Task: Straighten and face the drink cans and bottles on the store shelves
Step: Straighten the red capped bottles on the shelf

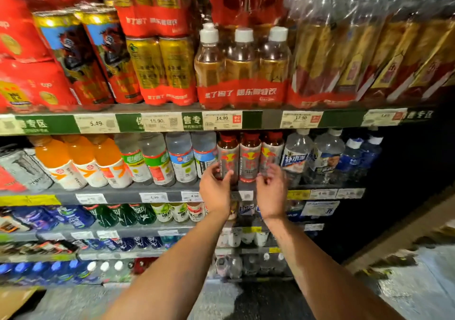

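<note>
Three red-capped energy drink bottles with silver labels stand side by side on the second shelf (246, 188): left bottle (227, 153), middle bottle (250, 157), right bottle (272, 151). My left hand (215, 189) reaches up to the left bottle, with fingers on its left side and thumb across its front near the base. My right hand (270, 189) is blurred in front of the right bottle's lower part, fingers apart and not visibly closed on it. The middle bottle stands untouched between the hands.
Orange drink bottles (81, 162) and clear bottles (182, 157) stand left of the hands, water bottles (298, 154) to the right. Shrink-wrapped packs (242, 73) and cans (73, 56) fill the top shelf. Lower shelves hold more bottles. A cardboard box (406, 233) sits at the right.
</note>
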